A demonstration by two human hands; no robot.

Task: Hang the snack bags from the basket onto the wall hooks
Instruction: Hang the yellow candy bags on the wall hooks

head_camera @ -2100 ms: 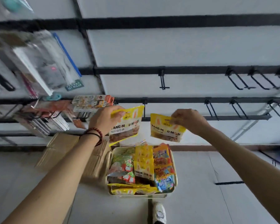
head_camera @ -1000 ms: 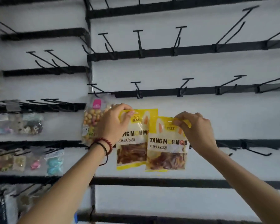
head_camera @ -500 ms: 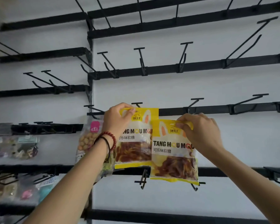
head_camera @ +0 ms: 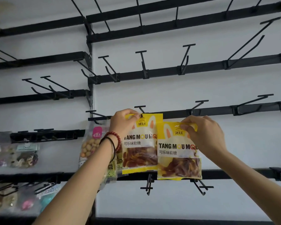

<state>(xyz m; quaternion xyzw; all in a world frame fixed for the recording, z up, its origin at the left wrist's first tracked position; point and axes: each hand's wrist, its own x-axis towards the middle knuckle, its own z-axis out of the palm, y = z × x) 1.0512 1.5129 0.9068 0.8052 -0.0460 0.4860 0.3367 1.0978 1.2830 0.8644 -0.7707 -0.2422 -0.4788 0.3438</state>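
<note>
A big white wall has many black rails with many black hooks. Two yellow snack bags are held up in front of it, side by side. Both stand tall, long side up and down, top edge up, words facing us. The left bag has its top edge right at one hook (a dark bit shows at its hole). The right bag sits a little lower and covers the left bag's right edge. One bag of round nuts hangs behind the left wrist. The left grip pinches the left bag's top edge, and the right grip pinches the right bag's. Two bands, red beads and a black band, circle the left wrist
</note>
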